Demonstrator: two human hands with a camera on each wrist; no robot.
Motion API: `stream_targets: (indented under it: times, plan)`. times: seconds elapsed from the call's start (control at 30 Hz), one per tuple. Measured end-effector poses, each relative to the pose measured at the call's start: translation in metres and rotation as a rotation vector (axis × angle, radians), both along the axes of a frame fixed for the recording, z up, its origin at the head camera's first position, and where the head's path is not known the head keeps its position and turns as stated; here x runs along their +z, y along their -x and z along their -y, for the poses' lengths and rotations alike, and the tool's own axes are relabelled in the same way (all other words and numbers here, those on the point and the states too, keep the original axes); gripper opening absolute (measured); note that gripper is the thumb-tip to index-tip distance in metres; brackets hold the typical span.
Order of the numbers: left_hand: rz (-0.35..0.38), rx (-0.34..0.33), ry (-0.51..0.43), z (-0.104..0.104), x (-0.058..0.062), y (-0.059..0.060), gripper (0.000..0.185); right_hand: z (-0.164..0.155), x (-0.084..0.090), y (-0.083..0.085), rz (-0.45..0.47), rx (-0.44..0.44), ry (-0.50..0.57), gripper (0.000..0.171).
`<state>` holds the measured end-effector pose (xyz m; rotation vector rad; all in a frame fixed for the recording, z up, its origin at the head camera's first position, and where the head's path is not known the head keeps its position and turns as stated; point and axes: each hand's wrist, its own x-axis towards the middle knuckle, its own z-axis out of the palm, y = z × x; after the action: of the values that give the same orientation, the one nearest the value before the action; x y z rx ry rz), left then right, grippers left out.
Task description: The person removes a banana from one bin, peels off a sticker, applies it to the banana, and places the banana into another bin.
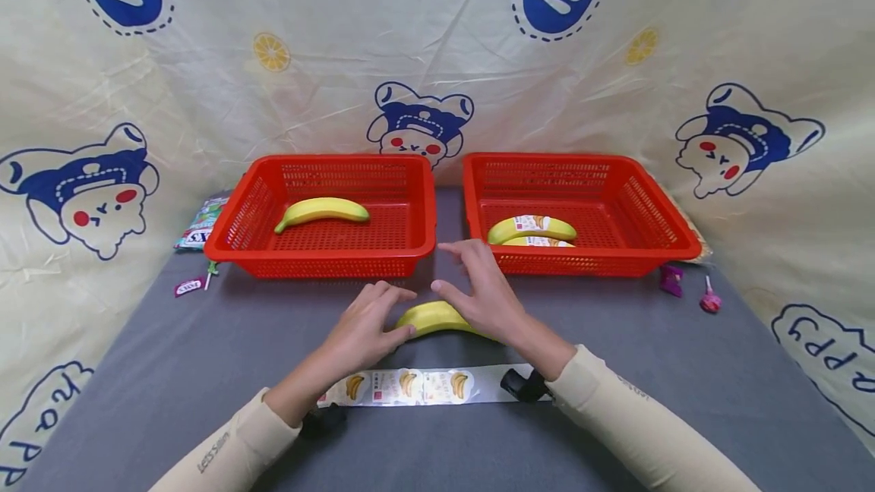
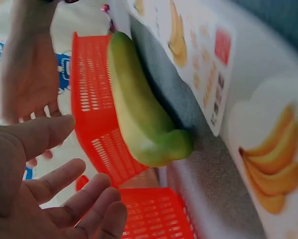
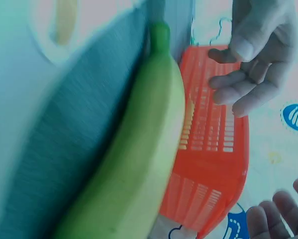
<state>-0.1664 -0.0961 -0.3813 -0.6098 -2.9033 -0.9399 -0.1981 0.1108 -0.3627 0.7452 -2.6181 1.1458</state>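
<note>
A yellow banana (image 1: 432, 317) with a greenish end (image 2: 178, 144) lies on the grey cloth between my hands. My left hand (image 1: 364, 329) is at its left end, fingers loosely bent and apart from the fruit in the left wrist view. Above its right part hovers my right hand (image 1: 481, 298), thumb and fingers spread; in the head view it hides that end. Neither hand holds anything. Nearer to me lies a strip of banana stickers (image 1: 424, 387), flat on the cloth and crossing below both wrists.
The left red basket (image 1: 321, 264) holds one banana (image 1: 324, 209) without a sticker. Two stickered bananas (image 1: 506, 230) lie in the right red basket (image 1: 581, 263). Snack packets (image 1: 201, 226) and small candies stand around the baskets' outer sides. A printed sheet (image 1: 437, 21) hangs behind.
</note>
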Motion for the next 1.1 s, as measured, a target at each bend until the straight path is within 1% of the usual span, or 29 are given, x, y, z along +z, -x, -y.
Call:
stream_targets:
  times: [0.07,0.13,0.3,0.4,0.47,0.57,0.7,0.83,0.93,1.03,1.1]
  plan:
    - [-0.003,0.007,-0.001,0.004,0.001,-0.010,0.042,-0.003,-0.003,-0.010,0.000,0.032,-0.014,0.051]
    - [-0.006,0.004,0.013,0.007,-0.001,-0.020,0.039,-0.006,-0.007,-0.019,0.016,0.066,-0.036,0.047]
    - [-0.053,-0.024,0.035,0.012,-0.015,-0.043,0.033,-0.012,-0.023,-0.032,0.063,0.182,-0.131,0.038]
    - [-0.064,-0.036,-0.005,0.014,-0.024,-0.053,0.032,-0.014,-0.032,-0.036,0.072,0.247,-0.198,0.036]
    - [-0.069,-0.034,-0.047,0.015,-0.029,-0.057,0.031,-0.015,-0.036,-0.038,0.067,0.279,-0.242,0.034]
    - [-0.072,-0.025,-0.104,0.015,-0.034,-0.060,0.030,-0.016,-0.041,-0.039,0.089,0.312,-0.279,0.033]
    - [-0.072,-0.009,-0.129,0.013,-0.043,-0.060,0.029,-0.015,-0.045,-0.039,0.127,0.343,-0.317,0.030]
    - [-0.097,-0.001,-0.143,0.010,-0.053,-0.058,0.030,-0.015,-0.050,-0.037,0.064,0.395,-0.349,0.025]
    - [-0.149,0.001,-0.137,0.008,-0.059,-0.057,0.031,-0.015,-0.054,-0.036,0.010,0.423,-0.360,0.024]
    - [-0.208,0.002,-0.114,0.006,-0.063,-0.056,0.033,-0.015,-0.056,-0.035,-0.007,0.435,-0.370,0.024]
    - [-0.233,0.005,-0.100,0.004,-0.065,-0.055,0.035,-0.014,-0.057,-0.035,-0.003,0.441,-0.378,0.025]
